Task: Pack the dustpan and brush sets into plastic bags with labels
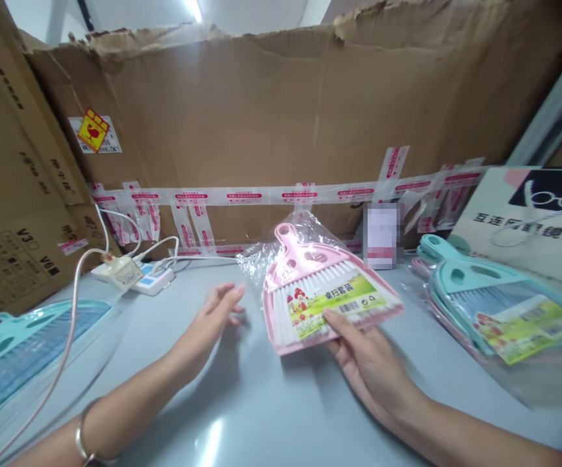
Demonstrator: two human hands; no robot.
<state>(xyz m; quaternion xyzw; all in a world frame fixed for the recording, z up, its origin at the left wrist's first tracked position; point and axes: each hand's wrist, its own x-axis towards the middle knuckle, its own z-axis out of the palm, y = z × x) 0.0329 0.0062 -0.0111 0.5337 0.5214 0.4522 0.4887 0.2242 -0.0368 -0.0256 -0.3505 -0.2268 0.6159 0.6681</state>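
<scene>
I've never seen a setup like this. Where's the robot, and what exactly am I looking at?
There is no robot here: these are a person's own bare hands. The single picture comes from a camera worn on their head, looking forward and down.

The right hand holds a pink dustpan-and-brush set in clear plastic, its thumb on the printed label. The left hand is empty, fingers loosely curled, to the left of that set.

On the grey table lie a teal set at far left and a teal-topped pile of sets at right. A white power strip sits towards the back, before a large cardboard box.
</scene>
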